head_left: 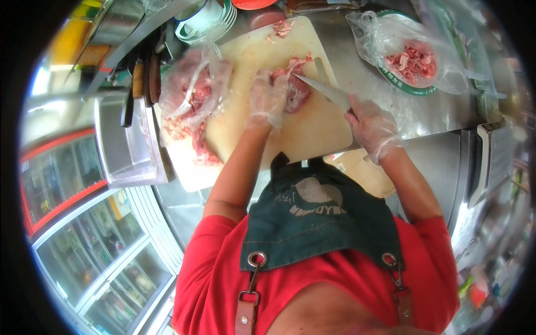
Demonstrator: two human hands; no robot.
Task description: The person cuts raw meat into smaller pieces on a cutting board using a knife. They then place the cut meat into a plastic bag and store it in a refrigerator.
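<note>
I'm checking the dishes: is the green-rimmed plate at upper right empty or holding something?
Holding something: the plate bears pink meat pieces inside its rim, with clear plastic spreading past its edge.

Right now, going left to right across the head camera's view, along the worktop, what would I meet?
Light wooden handle, plastic bag of raw meat, left hand, meat piece, knife, right hand, green-rimmed plate.
</note>
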